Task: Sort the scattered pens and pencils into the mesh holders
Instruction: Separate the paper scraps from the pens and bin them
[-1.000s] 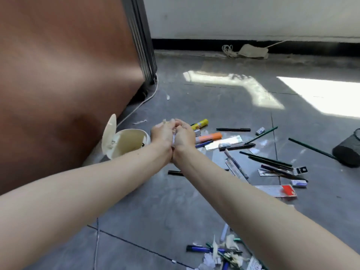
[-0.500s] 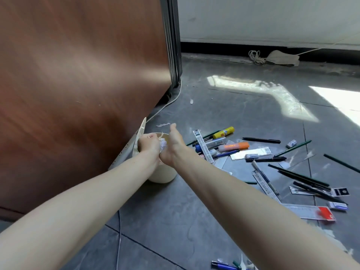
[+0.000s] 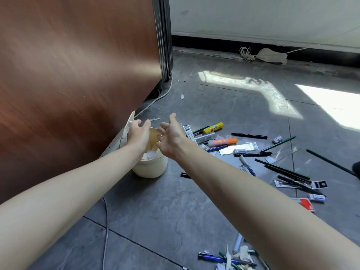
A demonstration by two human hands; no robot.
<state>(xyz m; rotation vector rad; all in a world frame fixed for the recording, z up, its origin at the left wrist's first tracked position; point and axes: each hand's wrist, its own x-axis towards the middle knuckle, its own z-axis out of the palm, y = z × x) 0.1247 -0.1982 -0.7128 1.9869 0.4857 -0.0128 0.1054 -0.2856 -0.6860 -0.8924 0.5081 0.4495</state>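
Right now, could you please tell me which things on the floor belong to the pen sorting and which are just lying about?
For the job: black pen, green pencil, blue pen, orange highlighter.
Just lying about: yellow glue stick, white eraser, cream bin, coiled cord.

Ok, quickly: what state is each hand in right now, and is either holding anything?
Left hand: open, holding nothing, above the bin.
Right hand: open, holding nothing.
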